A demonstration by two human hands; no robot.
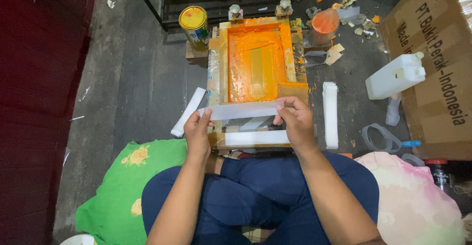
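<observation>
Holding a white strip [243, 110] crosswise, we pinch each end: left hand [198, 133] and right hand [295, 119] fingers closed on it, just above the orange frame's [255, 60] near edge.

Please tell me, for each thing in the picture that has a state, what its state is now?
white strip: held flat between both hands, above the frame.
left hand: pinching the strip's left end.
right hand: pinching the strip's right end.
printing screen frame: lying flat, covered in orange ink.
paint tin: upright, lid on.
white jerrycan: lying on its side, capped.
stack of white strips: lying right of the frame.
</observation>
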